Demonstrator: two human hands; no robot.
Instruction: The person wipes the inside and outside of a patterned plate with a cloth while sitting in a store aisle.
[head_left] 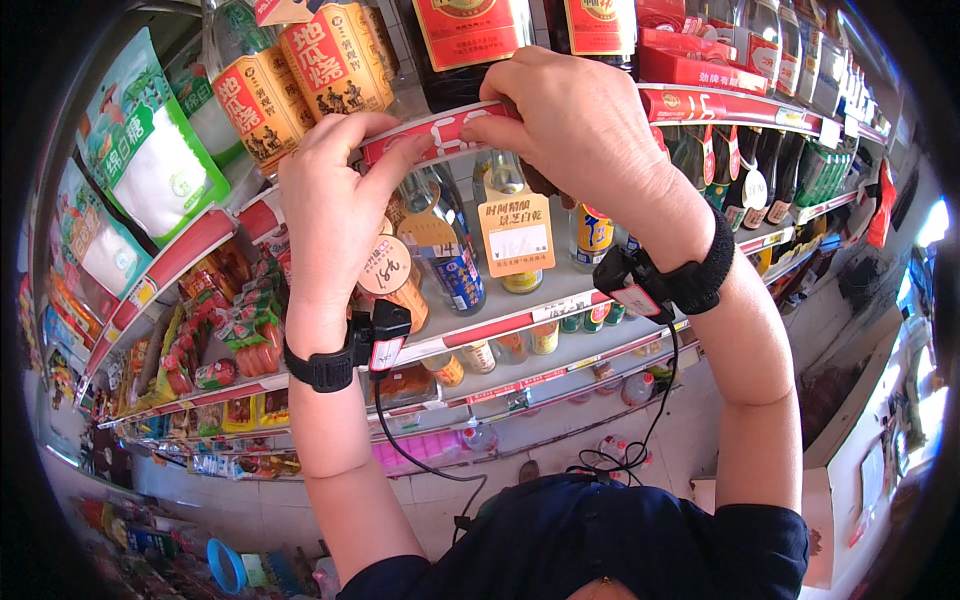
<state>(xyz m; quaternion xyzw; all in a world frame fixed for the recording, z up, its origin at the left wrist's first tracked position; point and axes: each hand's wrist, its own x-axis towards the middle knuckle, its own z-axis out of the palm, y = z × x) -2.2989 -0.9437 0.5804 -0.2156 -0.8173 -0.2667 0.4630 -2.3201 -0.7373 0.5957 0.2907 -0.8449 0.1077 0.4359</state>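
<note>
Red label strip [440,138] lies along the upper shelf's [740,108] front edge, between the hands. Left hand [335,195]: grip nearly closed, pinching the left end. Right hand [585,120]: grip closed about the right end; far-side contact hidden. Risks: uneven pressure could bow or spring the strip; right knuckles could nudge the dark bottle [455,70]; wrist box [628,283] could knock the yellow-labelled bottle [592,238].

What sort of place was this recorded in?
Most likely a small grocery shop: tiered shelves hold rows of glass bottles and packaged food, with red price strips along the shelf edges.
</note>
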